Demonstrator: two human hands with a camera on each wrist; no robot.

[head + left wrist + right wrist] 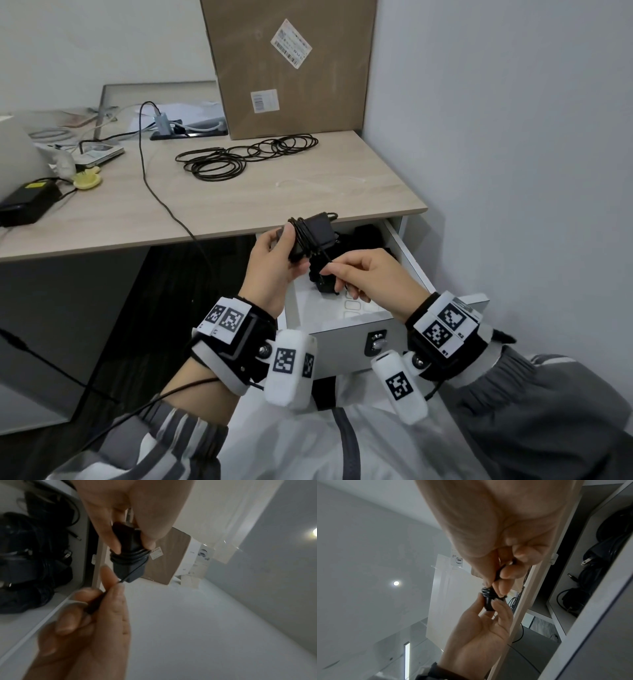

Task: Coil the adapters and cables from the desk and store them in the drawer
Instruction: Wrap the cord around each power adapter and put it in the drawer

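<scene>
Left hand (130, 507): top of view, fingers (109, 539) and thumb clamped on the black adapter (128, 561).
Adapter: cord wound in several turns round its middle.
Right hand (89, 635): below adapter, blurred, pinching the cord's free end (126, 575).
Drawer (85, 547): left of adapter, open, dark coiled cables (32, 566) inside.
Cardboard box (168, 561): behind adapter.

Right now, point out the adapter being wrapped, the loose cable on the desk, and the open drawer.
adapter (317, 229), head view, on its black body.
loose cable (219, 164), head view, on the coiled loops.
drawer (346, 337), head view, on its front panel.
</scene>
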